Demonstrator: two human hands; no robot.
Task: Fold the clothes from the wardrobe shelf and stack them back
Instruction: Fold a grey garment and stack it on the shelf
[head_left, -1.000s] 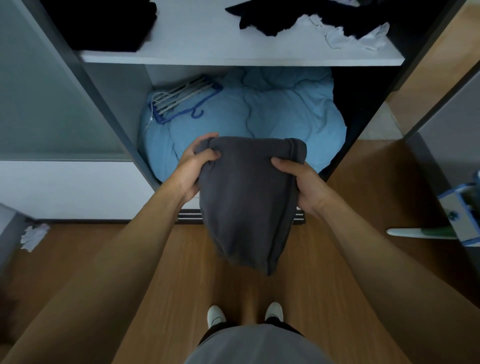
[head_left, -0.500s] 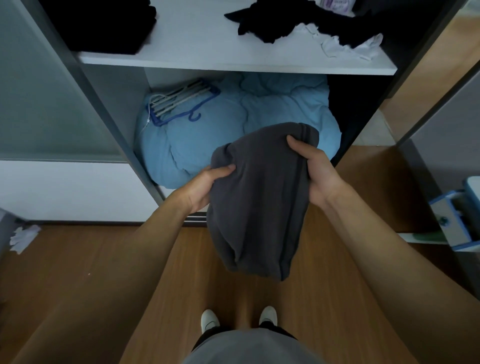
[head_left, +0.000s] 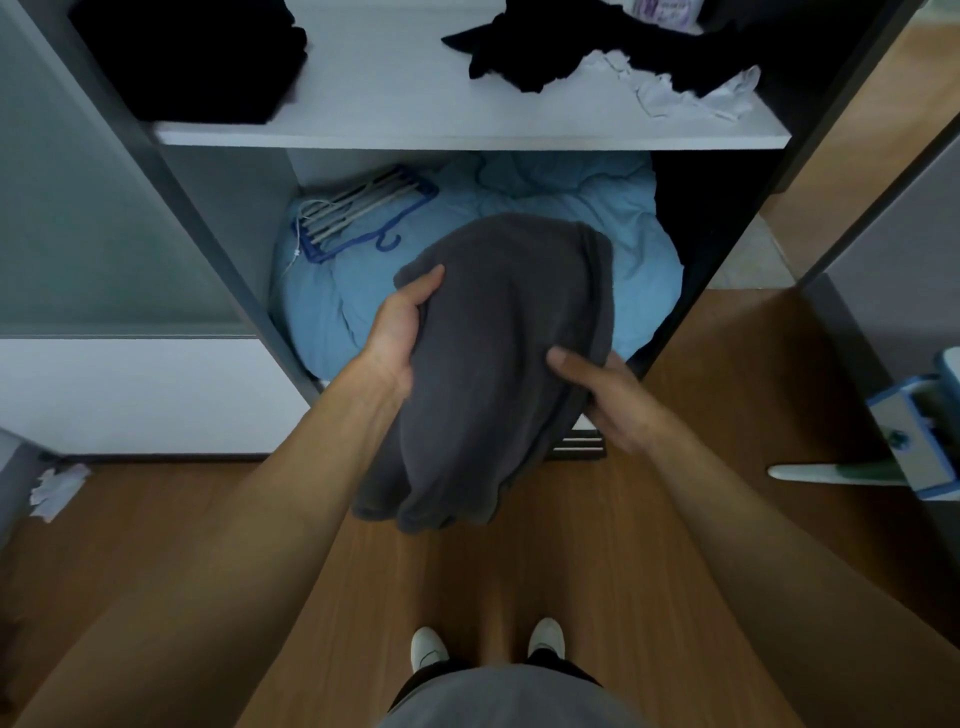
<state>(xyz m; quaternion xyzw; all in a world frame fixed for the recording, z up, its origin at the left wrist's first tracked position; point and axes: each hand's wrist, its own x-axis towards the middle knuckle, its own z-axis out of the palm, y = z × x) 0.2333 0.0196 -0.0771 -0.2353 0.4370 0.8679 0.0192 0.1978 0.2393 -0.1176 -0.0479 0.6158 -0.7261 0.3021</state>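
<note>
Wooden floor (head_left: 156, 571) fills the lower half of the view, and an open wardrobe (head_left: 223, 249) with dark uprights stands at its far edge. Inside the wardrobe, 1 pale shelf (head_left: 405, 78) runs across the top, and the compartment beneath it is packed with a light blue duvet (head_left: 639, 244). The grey garment (head_left: 509, 353), partly folded into a thick bundle, is off the shelf: it hangs in the air in front of the lower compartment, its top bulging before the duvet and its bottom end drooping over the floor. At the shelf's left end sits a stack of black clothes (head_left: 197, 57), reaching the front edge. A loose heap of black clothing (head_left: 561, 41) sprawls toward the right end, well apart from the stack. The left hand (head_left: 400, 332) grips the garment's upper left edge, thumb laid on top and the other fingers hidden under the cloth. The right hand (head_left: 608, 395) holds the lower right side, thumb pressed onto the fabric and fingers curled beneath its edge. A crumpled white cloth (head_left: 696, 96) lies against the loose heap near the shelf's front right corner. A blue hanger (head_left: 363, 218) rests on the duvet's left part. 2 white shoes (head_left: 428, 644) stand on the floor below the bundle. A pale scrap (head_left: 57, 488) lies at the floor's left edge.
</note>
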